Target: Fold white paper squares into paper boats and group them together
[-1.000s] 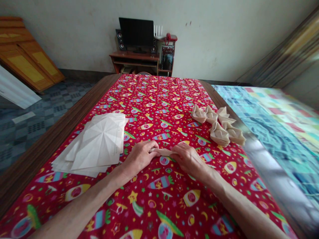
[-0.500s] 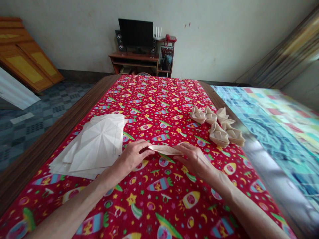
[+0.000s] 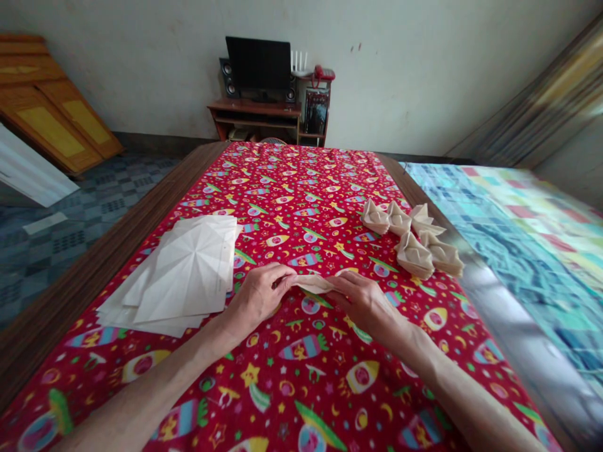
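Folded paper strip [image 3: 313, 284], one: at the person's twelve o'clock, over red patterned cloth [image 3: 320, 370].
Risk, as I judge it from here: tearing or a skewed crease, should left hand [image 3: 262, 290] and right hand [image 3: 363, 298] pull unevenly. Pale, slim, faintly bowed; fingers of both hands pinched on its ends, which they hide.

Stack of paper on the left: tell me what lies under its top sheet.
Under the creased top sheet, more white sheets stick out at the left and near edges, on the red rocket-print tablecloth. Their middles, and the tablecloth beneath, are covered.
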`<state>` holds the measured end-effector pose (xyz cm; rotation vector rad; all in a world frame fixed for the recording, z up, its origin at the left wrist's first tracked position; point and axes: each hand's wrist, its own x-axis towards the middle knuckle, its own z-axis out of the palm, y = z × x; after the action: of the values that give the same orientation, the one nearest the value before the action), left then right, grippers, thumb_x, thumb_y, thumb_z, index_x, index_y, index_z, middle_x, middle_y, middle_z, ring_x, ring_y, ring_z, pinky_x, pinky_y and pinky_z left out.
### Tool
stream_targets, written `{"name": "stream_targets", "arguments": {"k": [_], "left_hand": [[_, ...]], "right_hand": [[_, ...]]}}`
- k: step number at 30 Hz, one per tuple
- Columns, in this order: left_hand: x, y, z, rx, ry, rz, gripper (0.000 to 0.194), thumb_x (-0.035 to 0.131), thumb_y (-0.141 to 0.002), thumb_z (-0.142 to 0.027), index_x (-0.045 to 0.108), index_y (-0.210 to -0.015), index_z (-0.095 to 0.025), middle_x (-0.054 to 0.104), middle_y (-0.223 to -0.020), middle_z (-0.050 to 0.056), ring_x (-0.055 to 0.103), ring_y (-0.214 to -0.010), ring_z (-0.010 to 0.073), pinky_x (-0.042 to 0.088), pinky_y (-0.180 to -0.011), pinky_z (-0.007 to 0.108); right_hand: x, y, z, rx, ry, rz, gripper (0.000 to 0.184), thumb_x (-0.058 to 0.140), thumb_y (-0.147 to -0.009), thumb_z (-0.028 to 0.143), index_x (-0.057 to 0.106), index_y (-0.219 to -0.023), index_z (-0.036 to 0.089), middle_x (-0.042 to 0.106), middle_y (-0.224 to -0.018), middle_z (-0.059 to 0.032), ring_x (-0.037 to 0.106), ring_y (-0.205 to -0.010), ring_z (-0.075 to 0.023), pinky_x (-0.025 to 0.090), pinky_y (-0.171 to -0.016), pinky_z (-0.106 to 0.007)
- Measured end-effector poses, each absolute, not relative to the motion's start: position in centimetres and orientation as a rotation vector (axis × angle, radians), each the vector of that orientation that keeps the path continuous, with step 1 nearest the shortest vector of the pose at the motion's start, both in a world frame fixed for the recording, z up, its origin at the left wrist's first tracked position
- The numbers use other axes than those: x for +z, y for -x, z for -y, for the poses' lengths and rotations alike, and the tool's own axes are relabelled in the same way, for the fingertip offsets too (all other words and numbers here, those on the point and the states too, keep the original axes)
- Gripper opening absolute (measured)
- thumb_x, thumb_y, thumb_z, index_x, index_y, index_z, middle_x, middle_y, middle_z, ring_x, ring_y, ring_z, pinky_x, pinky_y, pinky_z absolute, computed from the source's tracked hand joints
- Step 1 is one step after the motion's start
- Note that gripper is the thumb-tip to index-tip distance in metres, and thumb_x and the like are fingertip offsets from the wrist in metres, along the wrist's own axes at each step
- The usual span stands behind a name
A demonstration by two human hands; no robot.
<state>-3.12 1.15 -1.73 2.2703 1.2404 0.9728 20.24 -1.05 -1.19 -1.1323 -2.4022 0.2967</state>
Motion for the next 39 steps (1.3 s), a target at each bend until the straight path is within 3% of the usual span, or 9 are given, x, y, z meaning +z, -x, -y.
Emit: {"name": "stream_targets", "arguments": {"k": [3,5,8,11,16,21,28,32,39], "left_hand": [[-1.6,3.6,-1.4,0.943,-2.161,-1.251,0.021,0.050,-0.090,-0.028,0.066,-0.085,-0.016,0.069,-0.079,0.004,0.065,-0.073,0.0146,0.047,-0.069,0.022],[-1.7,3.7,-1.4,0.952,-1.970,-1.270,0.025,0.047,-0.092,-0.035,0.063,-0.098,-0.017,0.068,-0.084,0.004,0.065,-0.075,0.0147,0.049,-0.070,0.023],[-1.7,3.1,-1.2,1.036,-1.563,-1.194,0.045,0.045,-0.091,-0.049,0.048,-0.121,-0.016,0.065,-0.099,0.007,0.066,-0.082,0.0162,0.053,-0.074,0.028],[-1.4,1.9,-0.3,1.000,-1.282,-1.060,0.051,0.047,-0.088,-0.055,0.043,-0.119,-0.015,0.063,-0.104,0.011,0.066,-0.090,0.0189,0.055,-0.079,0.032],[-0.7,0.9,0.7,0.873,-1.358,-1.148,0.032,0.044,-0.091,-0.047,0.052,-0.103,-0.018,0.066,-0.100,0.008,0.064,-0.096,0.0203,0.052,-0.085,0.032],[-0.9,1.2,0.2,0.810,-1.560,-1.423,0.030,0.043,-0.088,-0.032,0.056,-0.109,-0.015,0.067,-0.100,0.010,0.064,-0.095,0.0223,0.050,-0.084,0.033],[-0.6,1.0,0.5,0.698,-1.811,-1.282,0.029,0.043,-0.088,-0.026,0.057,-0.110,-0.014,0.069,-0.089,0.007,0.064,-0.076,0.0179,0.050,-0.069,0.027],[-1.0,0.6,0.6,0.658,-1.833,-1.299,0.020,0.044,-0.086,-0.023,0.060,-0.092,-0.014,0.066,-0.076,0.004,0.063,-0.069,0.0169,0.050,-0.065,0.026],[-1.5,-0.2,0.8,0.710,-1.904,-1.369,0.026,0.052,-0.074,-0.008,0.061,-0.097,-0.017,0.067,-0.080,0.003,0.065,-0.072,0.0163,0.051,-0.066,0.024]], "right_hand": [[-0.9,-20.5,1.2,0.329,1.151,2.346,0.018,0.044,-0.095,0.022,0.060,-0.090,0.015,0.061,-0.080,-0.0066,0.057,-0.071,-0.0149,0.043,-0.063,-0.025],[-0.7,-20.6,1.3,0.364,1.187,2.280,0.019,0.045,-0.094,0.022,0.059,-0.082,0.016,0.059,-0.074,-0.0045,0.055,-0.065,-0.0132,0.041,-0.059,-0.023],[-0.5,-20.3,1.5,0.406,1.246,2.159,0.019,0.048,-0.092,0.022,0.057,-0.077,0.017,0.058,-0.070,-0.0022,0.052,-0.061,-0.0116,0.039,-0.056,-0.022],[-0.5,-19.5,1.8,0.358,1.263,2.114,0.018,0.046,-0.093,0.021,0.057,-0.079,0.017,0.059,-0.072,-0.0030,0.052,-0.062,-0.0120,0.039,-0.057,-0.023],[-1.0,-17.9,2.9,0.188,1.204,2.219,0.022,0.040,-0.095,0.021,0.058,-0.084,0.018,0.060,-0.074,-0.0061,0.053,-0.068,-0.0159,0.042,-0.062,-0.026],[0.0,-17.2,3.7,0.461,1.198,2.194,0.024,0.046,-0.094,0.035,0.062,-0.095,0.017,0.064,-0.078,-0.0060,0.058,-0.070,-0.0157,0.043,-0.064,-0.026],[-0.5,-16.8,2.3,0.819,1.441,1.937,0.030,0.051,-0.089,0.036,0.068,-0.074,0.017,0.059,-0.057,0.0023,0.051,-0.052,-0.0092,0.033,-0.049,-0.019],[-1.7,-16.3,2.0,0.796,1.461,1.888,0.023,0.056,-0.080,0.026,0.060,-0.060,0.017,0.051,-0.050,0.0041,0.045,-0.048,-0.0076,0.029,-0.045,-0.018],[-1.9,-16.2,2.3,0.692,1.440,1.897,0.030,0.054,-0.076,0.022,0.038,-0.051,0.019,0.034,-0.047,0.0064,0.032,-0.044,-0.0056,0.022,-0.043,-0.019]]}}
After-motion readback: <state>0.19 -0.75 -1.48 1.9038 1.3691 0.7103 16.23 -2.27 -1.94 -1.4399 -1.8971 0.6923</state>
